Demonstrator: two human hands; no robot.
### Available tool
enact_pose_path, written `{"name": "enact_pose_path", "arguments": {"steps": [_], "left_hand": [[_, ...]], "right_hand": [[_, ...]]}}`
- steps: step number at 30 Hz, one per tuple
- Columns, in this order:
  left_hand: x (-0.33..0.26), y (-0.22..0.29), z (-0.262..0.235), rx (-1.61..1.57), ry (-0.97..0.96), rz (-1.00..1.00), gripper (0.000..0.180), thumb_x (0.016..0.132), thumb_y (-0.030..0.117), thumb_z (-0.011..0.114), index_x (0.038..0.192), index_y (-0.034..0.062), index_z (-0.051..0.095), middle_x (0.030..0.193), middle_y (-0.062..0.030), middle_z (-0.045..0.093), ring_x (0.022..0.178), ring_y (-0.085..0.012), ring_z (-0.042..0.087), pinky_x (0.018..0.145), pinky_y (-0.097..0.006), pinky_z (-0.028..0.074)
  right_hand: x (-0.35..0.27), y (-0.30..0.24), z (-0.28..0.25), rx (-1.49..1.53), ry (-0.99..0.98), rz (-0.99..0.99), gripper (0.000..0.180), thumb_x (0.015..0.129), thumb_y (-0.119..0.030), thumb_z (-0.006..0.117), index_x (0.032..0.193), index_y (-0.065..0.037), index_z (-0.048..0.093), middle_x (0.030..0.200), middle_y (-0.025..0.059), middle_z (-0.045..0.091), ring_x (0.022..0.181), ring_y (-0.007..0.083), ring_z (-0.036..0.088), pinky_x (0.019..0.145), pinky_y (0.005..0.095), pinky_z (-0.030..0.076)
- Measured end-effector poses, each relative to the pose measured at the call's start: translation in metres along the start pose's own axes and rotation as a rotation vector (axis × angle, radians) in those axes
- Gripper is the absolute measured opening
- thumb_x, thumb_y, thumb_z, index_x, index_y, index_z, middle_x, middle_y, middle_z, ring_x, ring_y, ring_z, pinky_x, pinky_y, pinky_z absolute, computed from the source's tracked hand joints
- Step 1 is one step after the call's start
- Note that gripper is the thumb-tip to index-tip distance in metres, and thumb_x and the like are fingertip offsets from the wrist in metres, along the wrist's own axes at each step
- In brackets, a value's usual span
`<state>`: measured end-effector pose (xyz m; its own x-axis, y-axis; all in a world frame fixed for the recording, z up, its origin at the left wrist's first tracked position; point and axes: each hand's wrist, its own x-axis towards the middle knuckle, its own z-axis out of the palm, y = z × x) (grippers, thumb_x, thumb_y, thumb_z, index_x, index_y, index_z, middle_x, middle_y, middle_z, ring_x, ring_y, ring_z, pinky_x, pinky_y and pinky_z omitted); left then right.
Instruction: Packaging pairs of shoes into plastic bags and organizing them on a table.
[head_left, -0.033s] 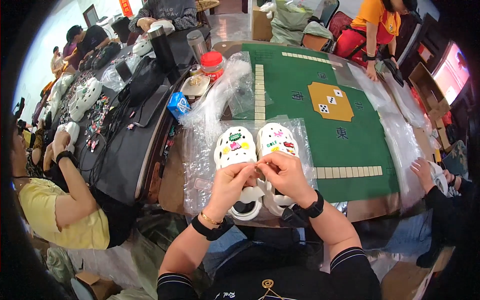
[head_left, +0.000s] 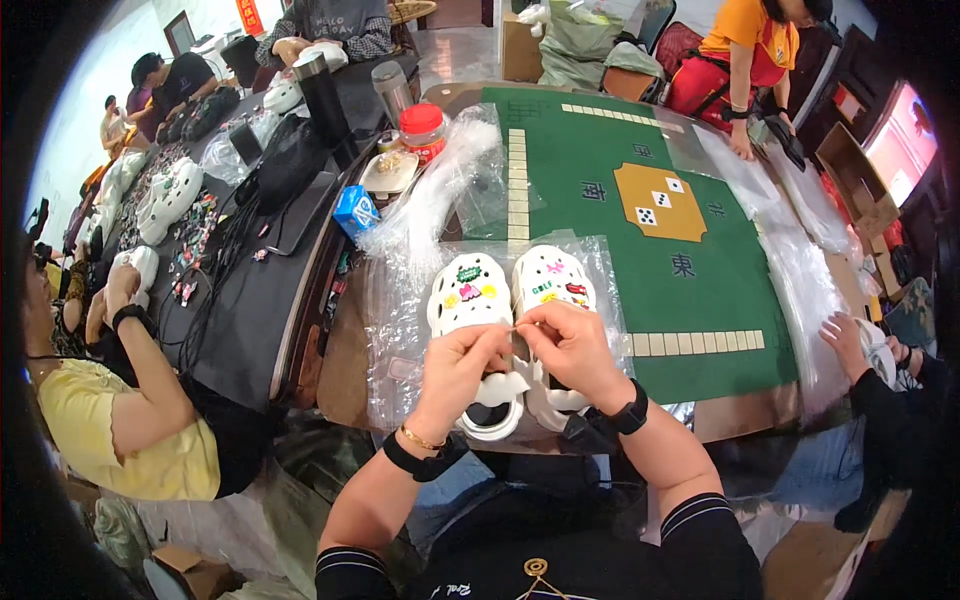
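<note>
Two white clogs, the left clog (head_left: 470, 275) and the right clog (head_left: 556, 272), lie side by side with their toes away from me. Colourful charms sit in the holes of both. Over their middles, my left hand (head_left: 462, 365) and my right hand (head_left: 565, 340) meet in a pinch. Whatever their fingertips hold is too small to name. A white flap, maybe a strap or paper piece (head_left: 503, 386), shows below my left fingers. Under the clogs is a clear plastic bag (head_left: 398, 330).
The table carries a green mat (head_left: 560, 170) with printed tiles and dice. Beyond the bag stand a blue box (head_left: 356, 210), a red-lidded jar (head_left: 423, 128) and a heap of thin clear strips (head_left: 425, 205). Other people work around; one person's hand (head_left: 845, 340) rests at the right edge.
My hands stay pinched together over the clogs, with the left fingers shifted very slightly. The rest looks the same.
</note>
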<state>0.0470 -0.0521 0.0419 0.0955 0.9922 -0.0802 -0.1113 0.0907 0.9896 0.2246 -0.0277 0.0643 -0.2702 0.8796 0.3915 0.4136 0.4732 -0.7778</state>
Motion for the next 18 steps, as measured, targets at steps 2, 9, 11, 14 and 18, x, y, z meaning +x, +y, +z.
{"name": "enact_pose_path", "arguments": {"steps": [2, 9, 11, 14, 18], "left_hand": [[-0.002, 0.0, -0.003, -0.037, 0.05, 0.009, 0.022, 0.095, 0.013, 0.059, 0.108, -0.0028, 0.068, 0.086, -0.0053, 0.07, 0.067, -0.0066, 0.058, 0.063, -0.02, 0.048], [-0.03, -0.006, -0.042, 0.115, 0.321, 0.252, 0.034, 0.098, 0.008, 0.05, 0.132, 0.0016, 0.047, 0.112, -0.0068, 0.058, 0.09, -0.0111, 0.057, 0.076, -0.023, 0.048], [-0.044, -0.016, -0.057, 0.147, 0.34, 0.236, 0.033, 0.098, 0.008, 0.05, 0.13, 0.0014, 0.048, 0.111, -0.0066, 0.058, 0.09, -0.0112, 0.057, 0.077, -0.024, 0.048], [-0.048, -0.037, -0.061, 0.145, 0.348, 0.212, 0.03, 0.094, 0.004, 0.053, 0.124, -0.0008, 0.052, 0.106, -0.0052, 0.06, 0.096, -0.0103, 0.058, 0.078, -0.025, 0.048], [-0.056, -0.059, -0.064, 0.551, 0.316, 0.269, 0.031, 0.091, 0.001, 0.054, 0.122, -0.0021, 0.052, 0.113, -0.0147, 0.06, 0.103, -0.0265, 0.059, 0.087, -0.034, 0.048]], "right_hand": [[-0.001, 0.005, -0.004, 0.019, 0.146, 0.028, 0.008, 0.087, -0.009, 0.065, 0.089, -0.001, 0.066, 0.072, 0.006, 0.063, 0.057, 0.0105, 0.056, 0.052, 0.0259, 0.044], [-0.022, -0.031, -0.088, 0.158, 0.809, -0.124, 0.022, 0.088, 0.001, 0.061, 0.11, -0.004, 0.057, 0.075, -0.0059, 0.046, 0.064, 0.002, 0.037, 0.056, 0.0173, 0.031], [-0.039, -0.049, -0.125, 0.156, 0.957, -0.365, 0.011, 0.093, -0.004, 0.055, 0.102, 0.001, 0.056, 0.074, -0.0029, 0.046, 0.063, 0.0043, 0.038, 0.056, 0.0173, 0.032], [-0.07, -0.079, -0.179, 0.287, 0.686, -0.545, 0.014, 0.095, -0.012, 0.053, 0.094, 0.002, 0.055, 0.072, 0.0004, 0.049, 0.06, 0.0072, 0.039, 0.055, 0.0179, 0.032], [-0.072, -0.078, -0.144, 0.035, 0.353, -0.134, 0.026, 0.095, -0.022, 0.054, 0.099, 0.003, 0.06, 0.072, 0.0085, 0.056, 0.06, 0.0179, 0.051, 0.057, 0.0259, 0.042]]}}
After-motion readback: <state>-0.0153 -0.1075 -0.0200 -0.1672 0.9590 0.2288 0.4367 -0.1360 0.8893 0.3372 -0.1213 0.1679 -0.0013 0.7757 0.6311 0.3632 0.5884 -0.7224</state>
